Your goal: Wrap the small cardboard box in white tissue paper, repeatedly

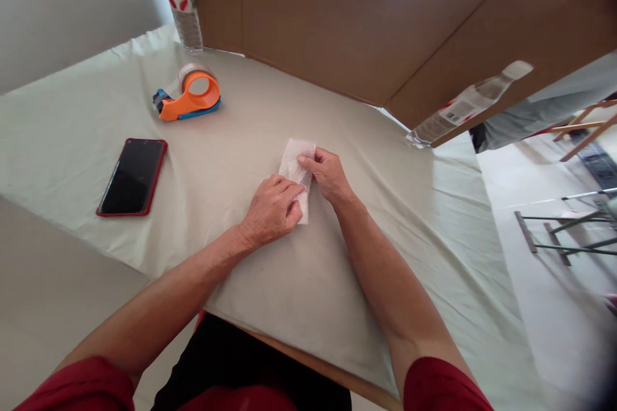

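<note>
We press a small white folded tissue (295, 170) flat on the cloth-covered desk (299, 282): our left hand (272, 209) pins its near end, our right hand (328, 174) pinches its far edge. A red-cased black phone (132, 176) lies well left.

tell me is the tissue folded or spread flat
Folded, at least partly. The tissue lies as a narrow strip on the cloth, the left hand pressing its near end and the right hand pinching its edge.
</note>
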Motion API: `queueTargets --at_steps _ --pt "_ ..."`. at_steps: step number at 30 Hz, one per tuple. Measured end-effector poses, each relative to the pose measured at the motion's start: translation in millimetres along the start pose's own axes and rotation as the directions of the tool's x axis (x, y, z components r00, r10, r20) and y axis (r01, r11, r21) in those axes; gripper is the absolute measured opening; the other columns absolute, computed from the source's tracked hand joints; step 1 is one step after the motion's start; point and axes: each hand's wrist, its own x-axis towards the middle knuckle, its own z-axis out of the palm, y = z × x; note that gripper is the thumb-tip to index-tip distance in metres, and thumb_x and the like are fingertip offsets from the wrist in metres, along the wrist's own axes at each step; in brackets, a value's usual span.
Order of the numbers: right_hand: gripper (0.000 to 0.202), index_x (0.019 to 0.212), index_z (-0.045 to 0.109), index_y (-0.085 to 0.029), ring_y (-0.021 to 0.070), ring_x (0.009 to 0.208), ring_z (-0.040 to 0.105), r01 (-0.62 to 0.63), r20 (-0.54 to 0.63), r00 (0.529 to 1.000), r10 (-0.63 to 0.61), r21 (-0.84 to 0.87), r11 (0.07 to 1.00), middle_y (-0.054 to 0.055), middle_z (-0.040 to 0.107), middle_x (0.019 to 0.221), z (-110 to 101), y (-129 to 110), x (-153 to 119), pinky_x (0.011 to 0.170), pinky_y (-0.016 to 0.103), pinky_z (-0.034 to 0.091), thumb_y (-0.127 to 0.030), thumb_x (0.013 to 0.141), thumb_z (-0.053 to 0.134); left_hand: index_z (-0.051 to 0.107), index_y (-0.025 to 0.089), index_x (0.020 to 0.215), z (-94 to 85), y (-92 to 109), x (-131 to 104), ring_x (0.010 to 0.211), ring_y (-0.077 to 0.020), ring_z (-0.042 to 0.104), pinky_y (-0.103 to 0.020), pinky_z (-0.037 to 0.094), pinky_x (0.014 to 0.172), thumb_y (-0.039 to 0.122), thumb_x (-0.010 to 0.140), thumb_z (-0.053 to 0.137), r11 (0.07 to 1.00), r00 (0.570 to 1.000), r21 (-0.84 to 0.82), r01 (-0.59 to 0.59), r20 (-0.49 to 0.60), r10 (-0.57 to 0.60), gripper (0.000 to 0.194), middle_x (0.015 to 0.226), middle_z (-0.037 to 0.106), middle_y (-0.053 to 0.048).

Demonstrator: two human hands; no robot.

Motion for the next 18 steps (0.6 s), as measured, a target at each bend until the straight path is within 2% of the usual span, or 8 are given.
queueTargets --at_steps 5,7,10,12,15,18 --pt "0.029 0.084 0.062 -0.021 0.0132 0.071 0.052 0.105 -0.028 0.994 -0.103 0.071 0.992 -0.002 0.06 0.078 3 -10 -16 0.068 0.028 0.045 -0.043 0.07 0.075 0.07 0.015 0.109 0.0 3 -1 0.104 -0.0292 0.059 -0.045 0.049 0.097 0.017 0.085 0.051 1.0 1.0 0.016 0.013 -0.019 -0.013 0.03 0.107 0.073 -0.012" --pt "0.029 0.086 0.062 -0.021 0.0142 0.075 0.055 0.134 -0.026 0.991 -0.132 0.065 0.989 -0.001 0.062 0.082 4 -14 -27 0.072 0.029 0.048 -0.044 0.073 0.075 0.068 0.017 0.109 0.1 4 -2 0.106 -0.0302 0.058 -0.047 0.048 0.097 0.02 0.083 0.056 0.997 0.995 0.047 0.069 -0.079 -0.065 0.028 0.11 0.069 -0.013" --pt "0.027 0.084 0.061 -0.022 0.0144 0.076 0.055 0.169 0.016 0.986 -0.169 0.003 0.986 -0.002 0.061 0.081 4 -21 -45 0.076 0.03 0.049 -0.046 0.079 0.073 0.06 0.018 0.117 1.1 2 -2 0.113 -0.032 0.055 -0.049 0.047 0.099 0.026 0.075 0.068 0.977 0.957 0.049 0.207 -0.219 -0.191 0.043 0.119 0.062 -0.014" --pt "0.026 0.084 0.061 -0.022 0.0138 0.075 0.054 0.196 0.065 0.979 -0.193 -0.039 0.98 -0.002 0.058 0.079 3 -24 -56 0.076 0.029 0.048 -0.045 0.082 0.072 0.052 0.019 0.128 1.8 -1 -2 0.117 -0.0324 0.054 -0.049 0.046 0.101 0.028 0.072 0.072 0.964 0.933 0.0 0.266 -0.253 -0.257 0.06 0.123 0.059 -0.014" --pt "0.025 0.088 0.064 -0.022 0.0139 0.075 0.055 0.226 0.146 0.965 -0.216 -0.057 0.972 -0.001 0.06 0.081 2 -26 -69 0.075 0.029 0.048 -0.046 0.087 0.069 0.044 0.019 0.138 0.6 -8 0 0.121 -0.0316 0.053 -0.05 0.044 0.106 0.029 0.072 0.072 0.959 0.943 -0.104 0.265 -0.179 -0.28 0.072 0.128 0.058 -0.014" --pt "0.027 0.091 0.066 -0.023 0.0164 0.085 0.062 0.251 0.184 0.954 -0.236 -0.058 0.966 0.002 0.068 0.092 1 -23 -79 0.083 0.031 0.05 -0.049 0.09 0.067 0.052 0.02 0.13 -4.4 -9 2 0.121 -0.0291 0.056 -0.046 0.045 0.105 0.029 0.077 0.069 0.938 0.954 -0.208 0.279 -0.049 -0.294 0.056 0.128 0.061 -0.012"
